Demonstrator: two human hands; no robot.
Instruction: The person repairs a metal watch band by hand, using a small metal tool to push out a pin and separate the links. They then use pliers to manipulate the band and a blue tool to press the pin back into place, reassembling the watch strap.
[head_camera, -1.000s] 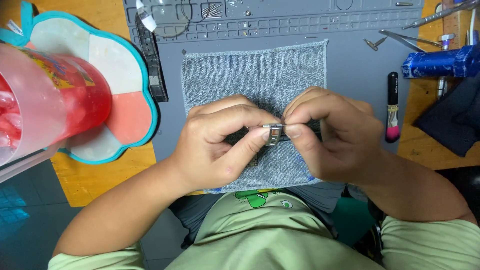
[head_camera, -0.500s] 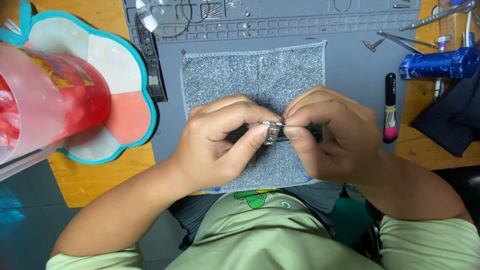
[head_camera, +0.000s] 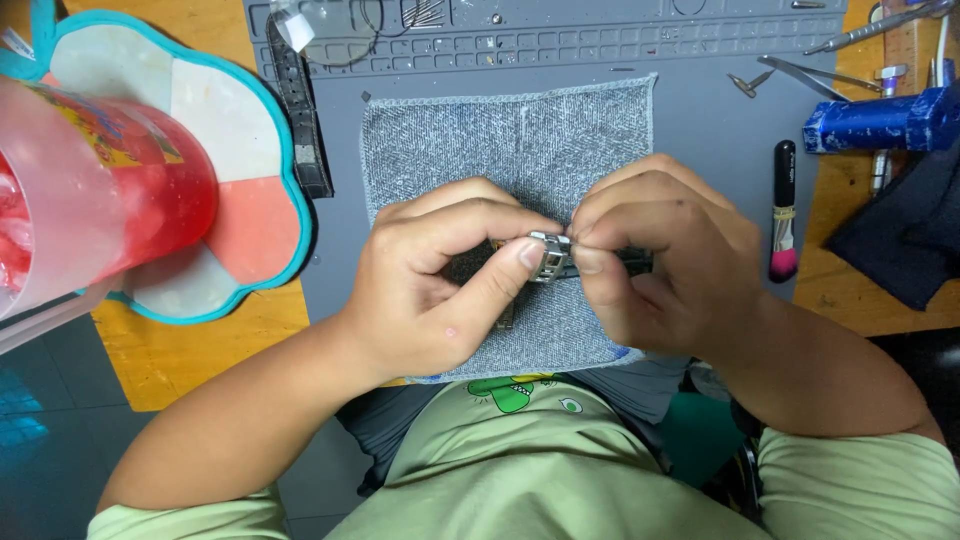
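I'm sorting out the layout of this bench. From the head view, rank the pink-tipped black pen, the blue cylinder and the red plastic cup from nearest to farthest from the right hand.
1. Pink-tipped black pen: just to the outer side of the right hand.
2. Blue cylinder: farther away, at the far right edge.
3. Red plastic cup: farthest, across the bench beyond the left hand.

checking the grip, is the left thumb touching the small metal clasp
Touching. The head view shows the left hand with its thumb tip pressed against the metal clasp, no gap between them.
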